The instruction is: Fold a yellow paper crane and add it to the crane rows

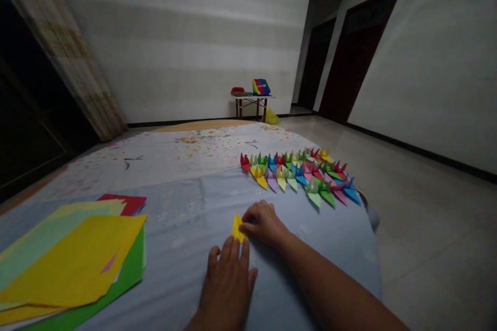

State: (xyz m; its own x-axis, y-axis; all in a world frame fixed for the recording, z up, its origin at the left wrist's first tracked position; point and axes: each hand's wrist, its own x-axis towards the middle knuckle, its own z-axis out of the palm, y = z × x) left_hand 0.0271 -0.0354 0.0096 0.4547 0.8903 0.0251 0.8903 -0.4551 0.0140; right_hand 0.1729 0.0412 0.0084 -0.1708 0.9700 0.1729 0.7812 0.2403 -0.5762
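A small folded piece of yellow origami paper (237, 227) lies on the blue cloth in front of me. My left hand (228, 276) rests palm down with stretched fingers, the tips pressing on the paper's near end. From the right, my right hand (263, 222) pinches the paper's right edge between thumb and curled fingers. Beyond it, on the right, stand rows of folded paper cranes (292, 176) in red, green, blue, yellow, pink and purple.
Left of my hands lies a stack of coloured paper sheets (77, 258). A flowered cloth (163, 155) covers the far part of the round table. Against the back wall stands a small table (254, 97) bearing a colourful box (261, 87). Doors (365, 51) are on the right.
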